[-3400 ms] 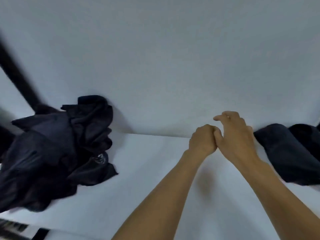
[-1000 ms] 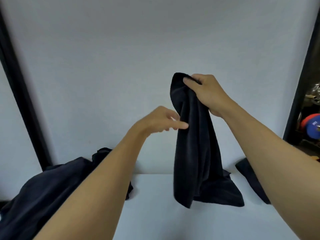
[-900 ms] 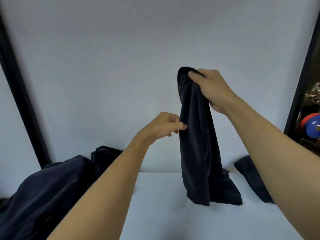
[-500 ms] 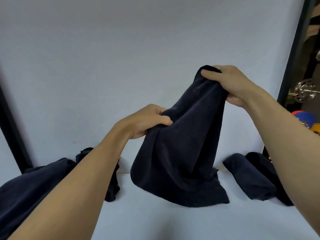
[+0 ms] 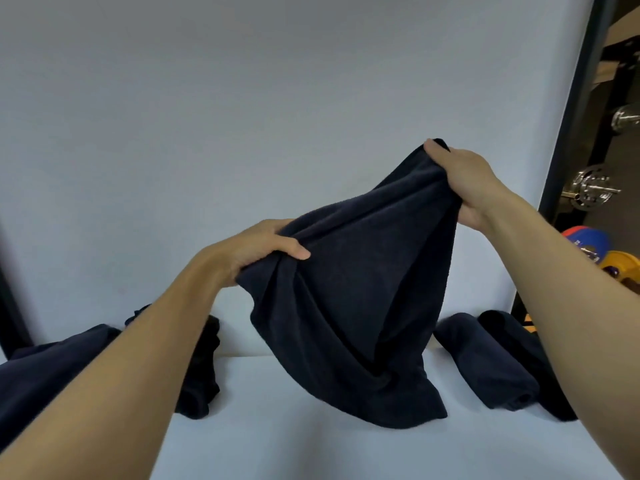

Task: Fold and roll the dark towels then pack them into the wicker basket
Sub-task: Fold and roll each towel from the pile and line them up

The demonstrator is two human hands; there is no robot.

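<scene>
A dark navy towel [image 5: 349,299] hangs in the air over the white table [image 5: 277,441], its lower end resting on the surface. My right hand [image 5: 464,178] grips its upper corner, held high. Lower and to the left, my left hand [image 5: 256,247] grips another part of its edge, so the cloth is stretched between both hands. A heap of loose dark towels [image 5: 52,372] lies at the left. Two rolled dark towels [image 5: 491,365] lie at the right, partly behind my right forearm. No wicker basket is in view.
A white wall [image 5: 242,98] rises directly behind the table. A dark vertical frame post [image 5: 571,98] stands at the right edge, with metal fittings and red, blue and yellow objects [image 5: 599,251] beyond it.
My right hand lifted the towel up from the table. My left hand then reached in, took hold of its edge and pulled left, spreading the cloth between both hands.
</scene>
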